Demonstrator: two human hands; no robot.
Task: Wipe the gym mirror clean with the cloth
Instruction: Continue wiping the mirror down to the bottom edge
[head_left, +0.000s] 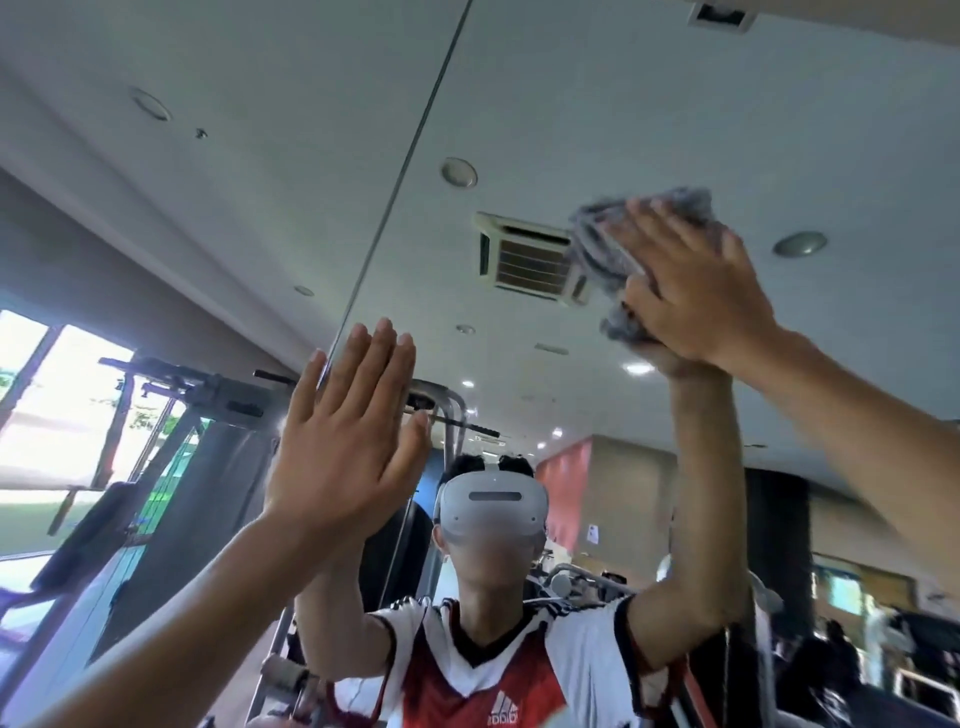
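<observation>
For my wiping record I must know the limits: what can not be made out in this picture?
- Head view: the right hand covers most of the cloth it presses on the mirror.
- Streaks or dirt on it: too faint to tell.
- The mirror's outer edges: cut off by the frame.
- Reflected gym, lower right: blurred.

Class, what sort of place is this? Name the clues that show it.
Most likely a gym: a large wall mirror reflects a cable weight machine and more exercise equipment further back.
</observation>
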